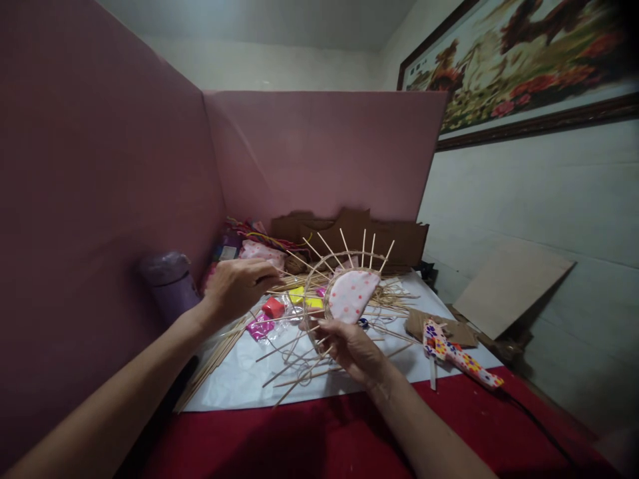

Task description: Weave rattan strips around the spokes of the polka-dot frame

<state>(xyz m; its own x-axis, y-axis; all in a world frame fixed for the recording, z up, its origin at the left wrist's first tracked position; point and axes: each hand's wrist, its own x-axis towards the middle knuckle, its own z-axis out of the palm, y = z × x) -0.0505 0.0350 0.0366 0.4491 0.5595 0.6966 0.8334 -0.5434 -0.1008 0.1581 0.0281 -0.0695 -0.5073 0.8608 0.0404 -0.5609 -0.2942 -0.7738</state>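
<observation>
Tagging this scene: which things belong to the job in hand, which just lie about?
In the job:
- spotted stick frame, in the right hand
- loose sticks, probably
- patterned corded tool, probably

Apparently lying about:
- purple container
- back cardboard
- red packet

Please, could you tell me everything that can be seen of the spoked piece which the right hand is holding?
The spoked piece has a pale, fabric-like centre with reddish dots, looking roughly half-round from here. Thin sticks, apparently wooden, radiate from around it, and a twine-like ring crosses them farther out. It is held tilted over the white surface, the right hand grasping its lower part. Whether the left hand touches it is unclear.
</observation>
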